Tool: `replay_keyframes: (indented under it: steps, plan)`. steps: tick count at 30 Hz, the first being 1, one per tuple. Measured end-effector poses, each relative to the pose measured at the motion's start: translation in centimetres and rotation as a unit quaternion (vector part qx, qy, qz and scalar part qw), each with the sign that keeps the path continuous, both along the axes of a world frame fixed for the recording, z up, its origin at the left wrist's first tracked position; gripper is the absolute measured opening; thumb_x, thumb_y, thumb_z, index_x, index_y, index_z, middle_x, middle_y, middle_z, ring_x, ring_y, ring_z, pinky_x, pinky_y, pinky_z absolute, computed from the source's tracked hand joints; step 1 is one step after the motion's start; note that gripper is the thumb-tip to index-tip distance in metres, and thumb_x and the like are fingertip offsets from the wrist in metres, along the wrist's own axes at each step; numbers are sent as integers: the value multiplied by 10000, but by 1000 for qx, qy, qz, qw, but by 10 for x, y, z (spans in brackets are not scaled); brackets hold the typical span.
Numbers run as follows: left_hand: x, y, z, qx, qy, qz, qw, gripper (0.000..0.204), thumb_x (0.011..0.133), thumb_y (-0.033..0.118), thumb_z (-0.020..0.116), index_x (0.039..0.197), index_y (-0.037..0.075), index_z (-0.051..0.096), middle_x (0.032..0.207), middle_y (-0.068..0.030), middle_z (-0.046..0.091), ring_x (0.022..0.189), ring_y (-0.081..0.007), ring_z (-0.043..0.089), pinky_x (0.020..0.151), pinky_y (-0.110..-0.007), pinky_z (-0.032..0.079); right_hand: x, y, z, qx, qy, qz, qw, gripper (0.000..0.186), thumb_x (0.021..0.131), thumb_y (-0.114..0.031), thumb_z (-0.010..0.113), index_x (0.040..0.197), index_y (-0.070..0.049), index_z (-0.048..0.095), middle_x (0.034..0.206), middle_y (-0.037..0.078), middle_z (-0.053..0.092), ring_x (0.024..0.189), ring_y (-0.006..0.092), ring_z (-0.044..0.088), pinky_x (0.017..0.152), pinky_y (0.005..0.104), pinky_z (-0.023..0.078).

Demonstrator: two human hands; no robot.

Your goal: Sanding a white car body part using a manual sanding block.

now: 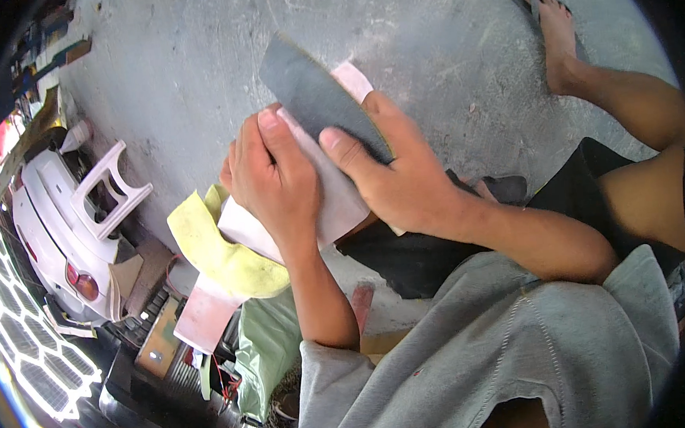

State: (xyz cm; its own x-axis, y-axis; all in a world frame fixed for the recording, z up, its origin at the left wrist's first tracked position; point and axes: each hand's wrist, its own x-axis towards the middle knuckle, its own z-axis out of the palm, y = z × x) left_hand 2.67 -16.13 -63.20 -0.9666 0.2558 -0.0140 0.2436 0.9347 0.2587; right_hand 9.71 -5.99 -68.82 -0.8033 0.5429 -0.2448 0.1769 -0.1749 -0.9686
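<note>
**Two hands pressing on a white sheet and a dark sheet**

No box, bowl or bag with things inside is showing near the hands, so there is nothing to tell about what sits in one.

The left hand (275, 179) is lying flat on a white sheet (334, 207), fingers together and stretched out, pressing it down. The right hand (390, 169) is right beside it, touching the same white sheet. Its thumb is pushing on a dark grey sheet (309, 92) (it looks rough, like sanding paper), and its fingers are curling around the far edge, so this hand is clamping the dark sheet. The dark sheet is sticking out above both hands.

Just under the left hand, a yellow cloth (221, 255) is hanging down. Below that, a pink sheet (205, 318) is peeking out. Well off to the left of the hands, a small white car body (52, 221) is sitting. Far above the right hand, a bare foot (558, 36) is resting on the grey floor (187, 59).
</note>
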Motion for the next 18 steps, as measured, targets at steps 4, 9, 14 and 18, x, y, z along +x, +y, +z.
replay_keyframes:
  steps: [4, 9, 14, 18]
  plan:
    - [0, -2, 1, 54, 6, -21, 998, 364, 1075, 312, 443, 1003, 118, 743, 895, -71, 719, 863, -290, 641, 924, -424, 408, -22, 21, -20, -99, -131, 154, 974, 409, 977, -315, 631, 1158, 51, 656, 1051, 267, 676, 1015, 351, 671, 877, 440, 507]
    - [-2, -2, 0, 32, -10, -13, 999, 371, 1078, 325, 439, 1019, 120, 743, 896, -70, 721, 885, -281, 647, 941, -425, 405, -6, 13, 16, -33, -114, 67, 991, 407, 970, -332, 606, 1146, 24, 692, 1061, 315, 636, 1016, 419, 657, 868, 487, 492]
    - [1, -5, 0, 20, 9, -28, 999, 371, 1078, 329, 435, 1021, 126, 740, 918, -68, 726, 893, -283, 651, 943, -427, 404, 0, 5, -21, -96, -125, 124, 980, 508, 997, -349, 629, 1278, 73, 586, 1121, 192, 679, 978, 258, 669, 824, 383, 532]
    - [1, -2, 1, 41, 5, -37, 998, 367, 1078, 325, 428, 1034, 125, 733, 938, -73, 727, 910, -288, 653, 948, -427, 404, -22, 16, -128, -98, -232, 110, 961, 454, 960, -345, 604, 1119, 69, 698, 1045, 280, 718, 980, 354, 715, 847, 469, 529]
